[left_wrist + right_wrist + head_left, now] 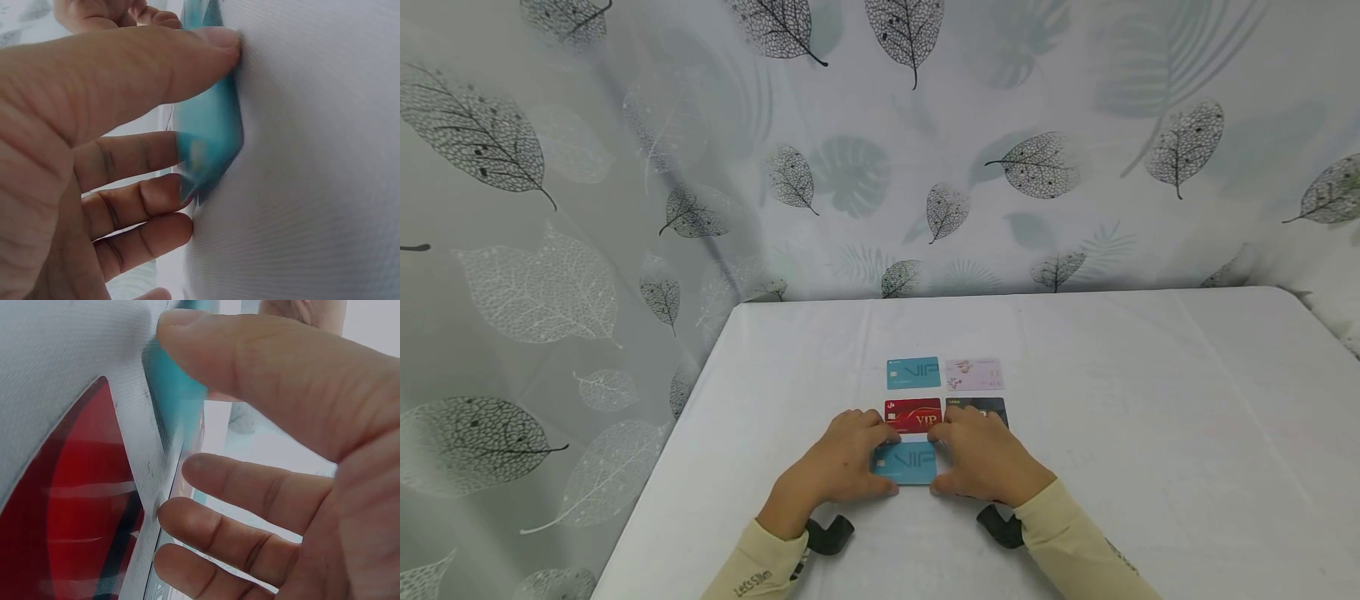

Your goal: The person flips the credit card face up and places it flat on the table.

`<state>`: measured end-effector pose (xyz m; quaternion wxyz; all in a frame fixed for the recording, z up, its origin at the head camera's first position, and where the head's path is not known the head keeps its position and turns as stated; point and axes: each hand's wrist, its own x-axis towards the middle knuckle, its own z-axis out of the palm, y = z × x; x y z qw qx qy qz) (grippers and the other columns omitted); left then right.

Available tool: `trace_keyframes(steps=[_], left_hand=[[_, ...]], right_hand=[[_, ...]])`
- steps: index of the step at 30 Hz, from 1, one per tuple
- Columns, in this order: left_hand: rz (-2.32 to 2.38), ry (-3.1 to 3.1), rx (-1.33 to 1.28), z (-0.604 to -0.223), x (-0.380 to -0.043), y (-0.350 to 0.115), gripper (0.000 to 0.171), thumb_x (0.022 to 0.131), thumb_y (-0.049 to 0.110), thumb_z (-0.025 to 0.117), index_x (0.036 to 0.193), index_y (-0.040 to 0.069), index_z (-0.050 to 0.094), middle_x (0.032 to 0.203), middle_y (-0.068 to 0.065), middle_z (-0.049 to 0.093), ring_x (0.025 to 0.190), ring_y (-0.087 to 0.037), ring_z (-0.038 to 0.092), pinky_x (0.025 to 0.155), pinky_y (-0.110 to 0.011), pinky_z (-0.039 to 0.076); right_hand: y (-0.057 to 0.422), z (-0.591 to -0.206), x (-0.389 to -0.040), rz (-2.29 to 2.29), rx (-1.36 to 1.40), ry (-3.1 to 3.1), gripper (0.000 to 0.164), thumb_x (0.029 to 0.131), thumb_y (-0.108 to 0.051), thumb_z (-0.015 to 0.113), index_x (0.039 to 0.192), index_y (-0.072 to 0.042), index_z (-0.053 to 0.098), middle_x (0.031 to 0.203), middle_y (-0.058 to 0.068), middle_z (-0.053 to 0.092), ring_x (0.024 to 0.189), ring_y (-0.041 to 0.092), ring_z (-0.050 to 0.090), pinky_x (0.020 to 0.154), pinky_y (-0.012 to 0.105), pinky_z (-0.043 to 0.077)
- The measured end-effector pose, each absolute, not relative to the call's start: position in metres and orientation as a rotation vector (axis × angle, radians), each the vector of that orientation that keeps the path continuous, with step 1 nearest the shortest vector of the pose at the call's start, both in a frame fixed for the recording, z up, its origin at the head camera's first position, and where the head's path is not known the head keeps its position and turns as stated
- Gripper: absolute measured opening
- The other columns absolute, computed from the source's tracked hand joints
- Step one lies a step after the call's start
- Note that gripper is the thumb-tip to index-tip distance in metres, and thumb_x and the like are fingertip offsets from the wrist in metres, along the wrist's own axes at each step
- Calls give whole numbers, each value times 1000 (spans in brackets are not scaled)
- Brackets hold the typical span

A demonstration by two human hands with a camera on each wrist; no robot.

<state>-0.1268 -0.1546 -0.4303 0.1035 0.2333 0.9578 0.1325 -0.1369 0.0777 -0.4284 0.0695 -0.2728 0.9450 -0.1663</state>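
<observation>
A blue VIP card [906, 463] lies nearest the person, low over the white table, between both hands. My left hand [848, 458] holds its left end, thumb at the near edge and fingers towards the far edge. At its right end my right hand [981, 457] pinches it with thumb and index finger; the other fingers extend towards the dark card [996, 406]. In the right wrist view a red card [87, 506] lies under that hand, almost hidden from the head view. The left wrist view shows the blue card [209, 119] between thumb and fingers.
Beyond the hands, cards lie in two rows: a red VIP card [913, 415] beside the dark one, and behind them another blue VIP card [913, 372] and a pink flowered card [974, 374]. A leaf-patterned curtain [865, 167] hangs behind the white table [1135, 433].
</observation>
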Motion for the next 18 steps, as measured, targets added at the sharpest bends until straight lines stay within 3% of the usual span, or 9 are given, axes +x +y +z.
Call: trace_keyframes(steps=[10, 18], left_hand=[[392, 2826, 687, -428, -125, -150, 62, 79, 48, 88, 132, 23, 67, 127, 5, 63, 119, -18, 53, 116, -47, 39], [431, 2860, 728, -424, -122, -145, 66, 81, 51, 86, 137, 24, 64, 136, 4, 60, 125, -19, 50, 113, -46, 42]], right_hand=[[79, -427, -137, -504, -812, 2843, 56, 70, -41, 93, 119, -17, 77, 113, 1, 67, 100, 21, 56, 89, 49, 50], [83, -421, -138, -506, -798, 2822, 55, 71, -41, 92, 118, -17, 77, 115, 4, 69, 100, 25, 59, 90, 54, 52]])
